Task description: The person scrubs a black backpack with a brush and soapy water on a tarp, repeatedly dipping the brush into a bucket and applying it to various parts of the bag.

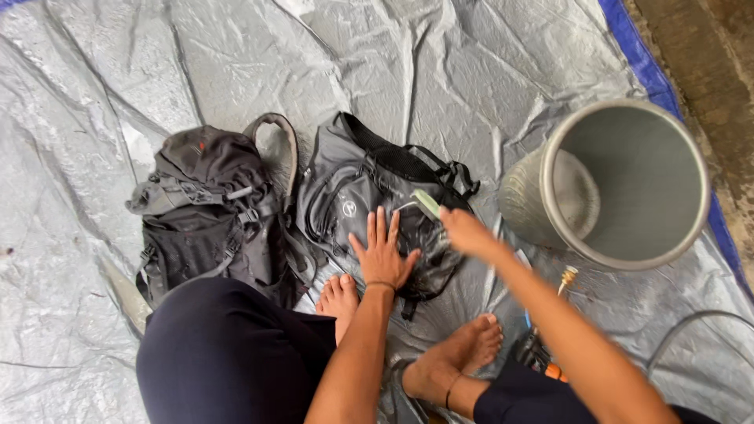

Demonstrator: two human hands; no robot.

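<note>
My left hand (382,251) lies flat, fingers spread, on a grey bag (345,188) with black straps spread on a silver tarp. My right hand (465,231) is blurred and closed around a light green brush (427,202), held at the bag's right side. The bag's surface looks wet and shiny beside my left hand. A larger black and grey backpack (208,208) lies just left of the grey bag. My bare feet rest on the tarp below the bag.
A large metal bucket (628,184) stands at the right, empty as far as visible. The silver tarp (440,71) covers the ground, with a blue edge (646,71) and bare ground beyond. Small items, one orange (554,369), lie near my right knee. A hose curves at lower right.
</note>
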